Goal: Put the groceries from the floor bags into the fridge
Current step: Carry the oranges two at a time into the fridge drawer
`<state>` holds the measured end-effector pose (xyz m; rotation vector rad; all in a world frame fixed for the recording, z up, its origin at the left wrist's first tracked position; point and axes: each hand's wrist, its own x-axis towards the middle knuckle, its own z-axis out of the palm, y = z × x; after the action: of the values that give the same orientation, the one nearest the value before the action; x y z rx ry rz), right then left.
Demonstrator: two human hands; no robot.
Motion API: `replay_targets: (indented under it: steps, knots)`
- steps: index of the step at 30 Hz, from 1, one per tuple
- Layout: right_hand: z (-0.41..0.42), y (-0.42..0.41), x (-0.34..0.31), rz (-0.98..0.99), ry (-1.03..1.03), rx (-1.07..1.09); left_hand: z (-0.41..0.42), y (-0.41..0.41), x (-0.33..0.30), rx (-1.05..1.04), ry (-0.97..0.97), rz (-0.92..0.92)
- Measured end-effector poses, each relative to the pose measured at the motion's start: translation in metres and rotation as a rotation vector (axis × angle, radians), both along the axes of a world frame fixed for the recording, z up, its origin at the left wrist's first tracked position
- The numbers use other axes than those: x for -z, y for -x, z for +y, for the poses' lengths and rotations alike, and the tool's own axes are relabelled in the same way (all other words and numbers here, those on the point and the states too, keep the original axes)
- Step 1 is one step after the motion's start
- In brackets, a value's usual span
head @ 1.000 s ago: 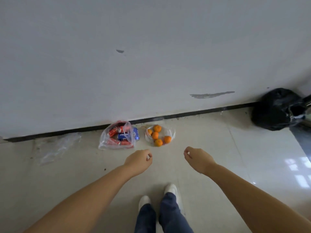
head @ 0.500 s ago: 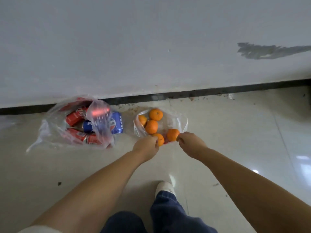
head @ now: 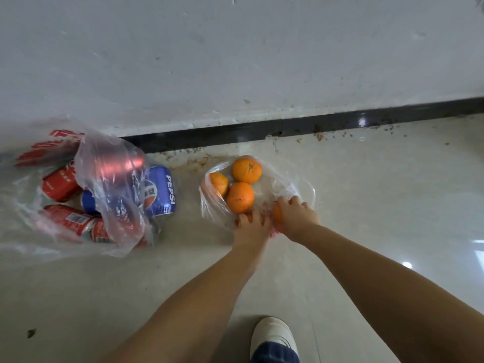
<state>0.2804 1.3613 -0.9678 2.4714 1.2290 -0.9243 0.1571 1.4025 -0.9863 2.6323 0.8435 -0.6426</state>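
I am looking down at a pale, glossy tiled floor (head: 379, 205) that is catching bright reflections at the right edge. At the far side a grey-white wall (head: 235, 61) is rising, scuffed and pitted in places. A black skirting strip (head: 314, 125) is running along its foot, with crumbs and grime lying beside it. A small dark speck (head: 31, 333) is sitting on the near left floor.

head cam | looks steeply down | close over floor (head: 392, 205) by wall (head: 235, 61)
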Motion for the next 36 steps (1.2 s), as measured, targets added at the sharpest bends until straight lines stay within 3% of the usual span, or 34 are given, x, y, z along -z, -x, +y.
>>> replay_targets:
  steps: [3,6,9,13,20,29,36]
  knots:
    - [-0.001,-0.001,-0.025,0.021,-0.143,0.05,0.025,0.007,-0.007,0.009,0.123,-0.059]
    - [-0.006,0.008,-0.079,0.046,-0.217,0.126,0.039,0.017,-0.063,-0.136,0.258,-0.168]
    - [-0.02,0.027,-0.148,0.084,-0.21,0.153,0.037,0.025,-0.147,-0.253,0.286,-0.187]
    - [-0.05,0.047,-0.255,0.081,-0.207,0.197,0.018,0.041,-0.256,-0.164,0.269,-0.15]
    - [-0.113,0.069,-0.471,0.018,-0.274,0.299,-0.009,0.065,-0.482,-0.064,0.265,-0.252]
    - [-0.254,0.109,-0.708,-0.227,-0.468,0.486,-0.09,0.038,-0.735,0.309,0.106,-0.461]
    - [-0.445,0.157,-0.811,-0.509,-0.511,0.798,-0.292,0.007,-0.835,0.736,0.194,-0.608]
